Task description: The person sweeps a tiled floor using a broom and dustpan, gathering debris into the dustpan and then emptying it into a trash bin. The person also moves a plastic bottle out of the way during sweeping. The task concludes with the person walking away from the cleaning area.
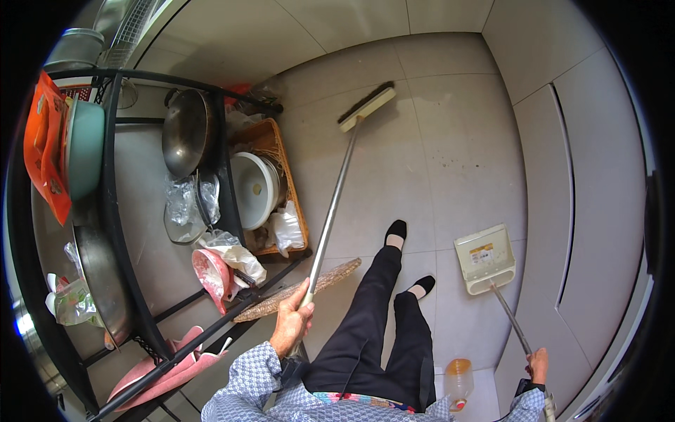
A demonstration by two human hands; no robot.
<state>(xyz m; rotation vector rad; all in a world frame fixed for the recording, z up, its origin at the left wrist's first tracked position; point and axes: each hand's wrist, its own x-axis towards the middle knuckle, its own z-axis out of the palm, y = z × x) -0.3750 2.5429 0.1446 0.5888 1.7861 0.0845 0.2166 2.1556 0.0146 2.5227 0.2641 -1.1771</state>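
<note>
My left hand (292, 319) grips the metal handle of a broom (337, 195). The broom's cream head (372, 109), edged with dark bristles, is on the tiled floor (364, 174) ahead of my feet. On the right, my right hand (538, 365) is closed around the handle of a cream long-handled dustpan (486, 266). A sticker with writing is on the pan, which rests near the right cabinets, its open side facing away from me. Small dark debris (457, 160) lies scattered on the tiles between the broom head and the dustpan.
A black metal rack (112, 211) on the left holds a wok (185, 132), a teal basin (86, 150) and a pink scoop (212, 271). An orange basket (289, 179) with a white bucket stands at floor level. Pale cabinets (543, 200) line the right; a plastic bottle (457, 385) stands behind my feet.
</note>
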